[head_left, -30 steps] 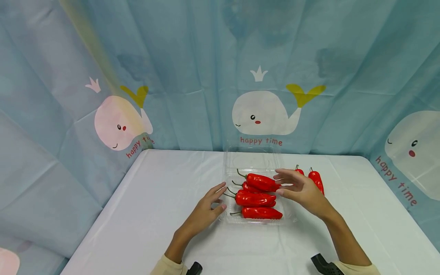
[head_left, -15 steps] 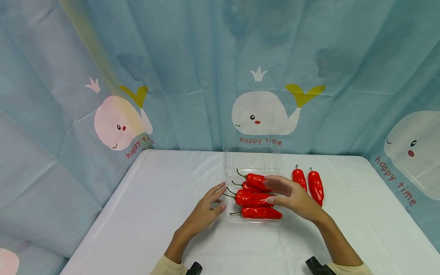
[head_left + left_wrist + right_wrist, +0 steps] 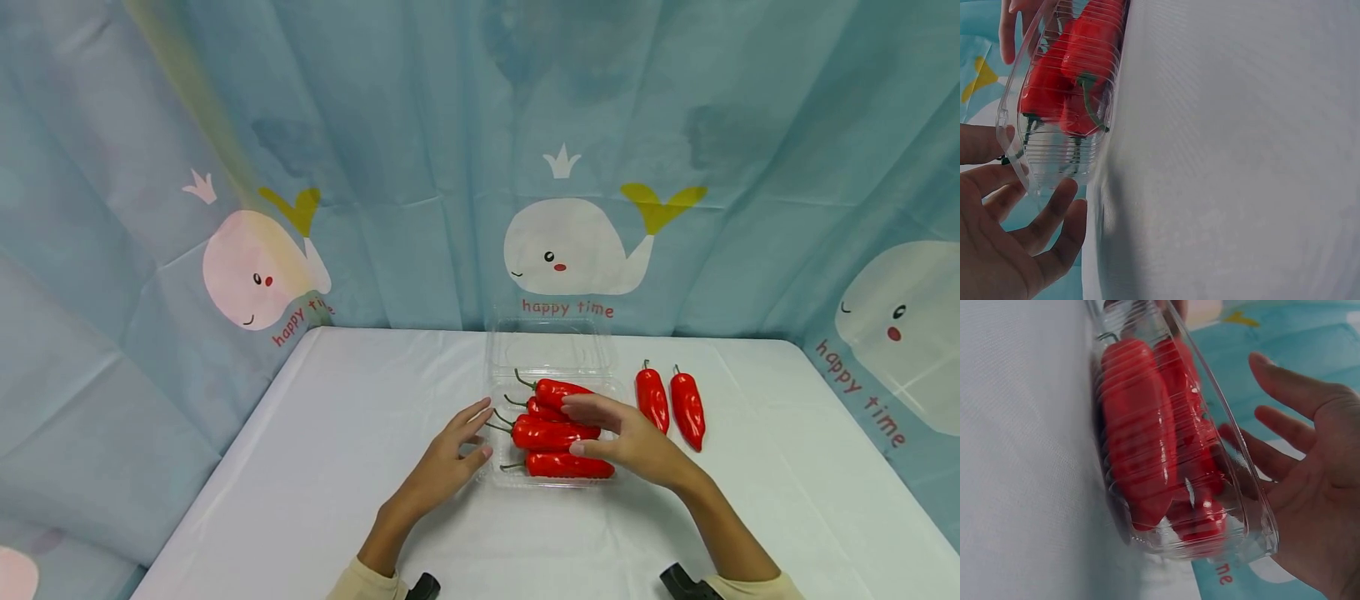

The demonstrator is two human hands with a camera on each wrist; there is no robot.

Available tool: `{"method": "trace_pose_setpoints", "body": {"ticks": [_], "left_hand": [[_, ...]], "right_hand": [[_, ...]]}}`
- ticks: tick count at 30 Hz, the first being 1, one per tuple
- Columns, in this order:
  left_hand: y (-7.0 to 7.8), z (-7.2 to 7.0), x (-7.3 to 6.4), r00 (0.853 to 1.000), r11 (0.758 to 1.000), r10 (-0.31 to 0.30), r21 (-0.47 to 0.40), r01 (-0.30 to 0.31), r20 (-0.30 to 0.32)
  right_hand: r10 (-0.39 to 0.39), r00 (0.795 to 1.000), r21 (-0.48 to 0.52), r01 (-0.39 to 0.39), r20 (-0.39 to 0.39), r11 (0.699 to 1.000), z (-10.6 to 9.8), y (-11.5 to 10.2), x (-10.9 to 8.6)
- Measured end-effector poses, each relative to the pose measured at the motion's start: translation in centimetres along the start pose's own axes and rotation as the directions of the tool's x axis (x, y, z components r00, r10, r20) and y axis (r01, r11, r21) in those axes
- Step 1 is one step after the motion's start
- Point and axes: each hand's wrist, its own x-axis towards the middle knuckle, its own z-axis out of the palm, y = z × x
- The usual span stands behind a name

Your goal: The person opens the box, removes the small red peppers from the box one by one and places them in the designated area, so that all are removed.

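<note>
Several red chili peppers (image 3: pixel 551 433) with green stems lie crosswise in a clear plastic clamshell box (image 3: pixel 555 483), stems toward the left. Its hinged lid (image 3: pixel 551 348) is folded back at the far side. At the box's left end is my left hand (image 3: pixel 442 462), its relaxed fingers at the rim beside the stems; the left wrist view has fingertips right against the ribbed corner. Above the right part of the box hovers my right hand (image 3: pixel 637 442), fingers spread loosely and nothing in them, hiding some pepper tips. In the right wrist view the right palm (image 3: pixel 1329 494) stands beside the box wall.
Two more red peppers, a nearer-left one (image 3: pixel 652 400) and an outer one (image 3: pixel 687 410), lie side by side on the white tablecloth (image 3: pixel 315 467) to the right of the box. Behind the table hangs a blue curtain (image 3: pixel 412 267) printed with whales.
My right hand has moved left and slightly nearer, from the pepper tips to over the peppers, uncovering the two loose ones. The left hand has stayed at the box's end.
</note>
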Motion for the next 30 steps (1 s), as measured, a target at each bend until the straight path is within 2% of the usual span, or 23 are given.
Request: {"method": "trace_pose_setpoints", "body": {"ticks": [6, 13, 23, 30], "left_hand": [[0.0, 0.1, 0.0, 1.000, 1.000, -0.002, 0.000, 0.002, 0.002], [0.0, 0.1, 0.0, 1.000, 1.000, 0.005, 0.008, -0.005, -0.004], [0.1, 0.0, 0.0, 1.000, 1.000, 0.009, 0.010, -0.009, -0.008], [0.0, 0.0, 0.0, 1.000, 1.000, 0.007, 0.005, -0.007, -0.005]], "right_hand": [[0.009, 1.000, -0.040, -0.009, -0.003, 0.999, 0.2, 0.0, 0.1], [-0.019, 1.000, -0.113, 0.018, -0.016, 0.993, 0.6, -0.2, 0.2], [-0.004, 1.000, -0.188, 0.002, -0.012, 0.982, 1.1, -0.4, 0.3], [0.029, 0.999, -0.225, -0.037, -0.039, 0.974, 1.5, -0.4, 0.4]]}}
